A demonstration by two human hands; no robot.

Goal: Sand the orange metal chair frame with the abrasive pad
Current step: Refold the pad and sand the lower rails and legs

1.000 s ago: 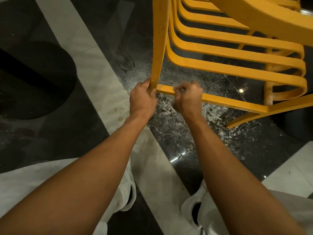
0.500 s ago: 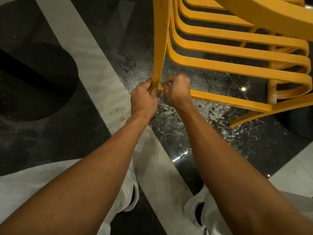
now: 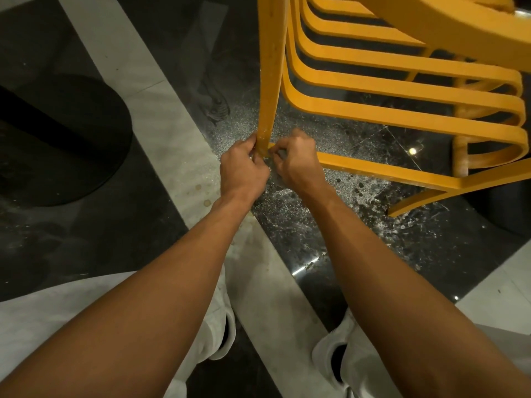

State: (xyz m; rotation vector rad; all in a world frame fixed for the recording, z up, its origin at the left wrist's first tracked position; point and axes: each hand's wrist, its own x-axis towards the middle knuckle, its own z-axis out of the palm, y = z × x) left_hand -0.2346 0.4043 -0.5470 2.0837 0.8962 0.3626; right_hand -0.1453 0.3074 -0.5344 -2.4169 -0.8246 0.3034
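Grip first: your left hand [image 3: 242,168] held the leg's foot; your right hand [image 3: 296,160] pinched a grey abrasive pad [image 3: 282,155] against the crossbar. Toward one o'clock, the orange slatted metal chair frame [image 3: 459,33] looked stiff, slick, tippable; its leg suited bracing.

One head-worn camera.
It looks forward and down, close on the left hand [image 3: 244,169] and right hand [image 3: 297,165] at mid-frame.
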